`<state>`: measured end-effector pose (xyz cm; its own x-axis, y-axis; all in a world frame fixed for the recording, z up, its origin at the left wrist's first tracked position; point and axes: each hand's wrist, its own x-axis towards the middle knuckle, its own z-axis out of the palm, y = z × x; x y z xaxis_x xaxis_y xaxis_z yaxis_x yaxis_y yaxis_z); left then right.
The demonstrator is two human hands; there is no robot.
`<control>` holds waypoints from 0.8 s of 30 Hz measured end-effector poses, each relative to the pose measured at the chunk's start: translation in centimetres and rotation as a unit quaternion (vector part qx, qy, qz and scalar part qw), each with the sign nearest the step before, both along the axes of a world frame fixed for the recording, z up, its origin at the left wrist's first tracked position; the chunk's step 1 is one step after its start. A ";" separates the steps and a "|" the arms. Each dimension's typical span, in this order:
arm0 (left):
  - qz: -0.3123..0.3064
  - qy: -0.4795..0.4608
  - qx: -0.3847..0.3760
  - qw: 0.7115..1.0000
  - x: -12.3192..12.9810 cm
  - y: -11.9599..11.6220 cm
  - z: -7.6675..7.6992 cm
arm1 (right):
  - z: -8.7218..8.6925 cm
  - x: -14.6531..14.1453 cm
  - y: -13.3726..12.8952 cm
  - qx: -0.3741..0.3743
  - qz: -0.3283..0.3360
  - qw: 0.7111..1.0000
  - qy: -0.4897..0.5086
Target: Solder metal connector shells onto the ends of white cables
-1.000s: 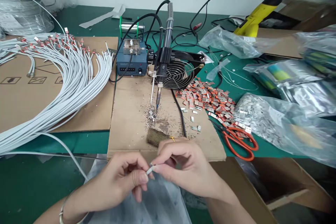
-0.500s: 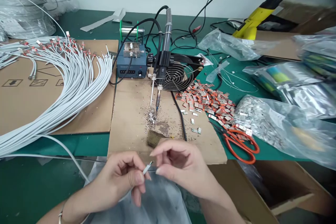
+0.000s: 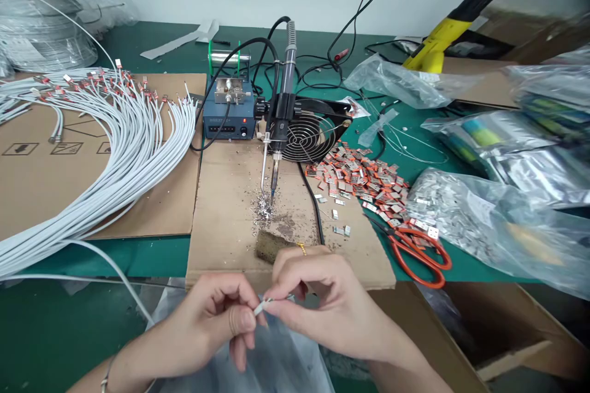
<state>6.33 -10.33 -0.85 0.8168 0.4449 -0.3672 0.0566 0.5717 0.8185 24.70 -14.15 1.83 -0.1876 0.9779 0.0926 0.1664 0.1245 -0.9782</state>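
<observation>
Two hands on our white cable (image 3: 259,309), just off surface (image 3: 161,258): left hand (image 3: 214,322) fingers gripping jacket, right hand (image 3: 322,301) pinching tip. Probably sorting wires; next move needs steady left, light right.

Setting: electronics assembly workshop. Evidence: soldering iron (image 3: 279,116) on stand above cardboard mat (image 3: 221,196); solder spool (image 3: 229,59); cooling fan (image 3: 306,135); heap of small metal connectors (image 3: 362,175); large bundle of white cables (image 3: 133,153) on green bench (image 3: 157,31)
</observation>
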 end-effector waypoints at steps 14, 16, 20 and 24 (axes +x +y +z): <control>0.029 0.036 0.076 0.996 0.1 0.5 1.3 | -1.6 0.4 0.2 -0.029 -0.044 0.987 0.155; 0.045 0.071 0.133 0.988 0.0 0.5 1.3 | -1.2 0.7 0.1 -0.018 -0.057 0.996 0.069; 0.024 0.112 0.206 0.972 -0.3 0.5 1.0 | -0.8 0.2 -0.2 -0.010 -0.043 0.998 -0.047; -0.001 0.137 0.198 0.971 -0.1 0.5 1.2 | -0.6 -0.1 -0.3 -0.022 -0.041 0.997 -0.064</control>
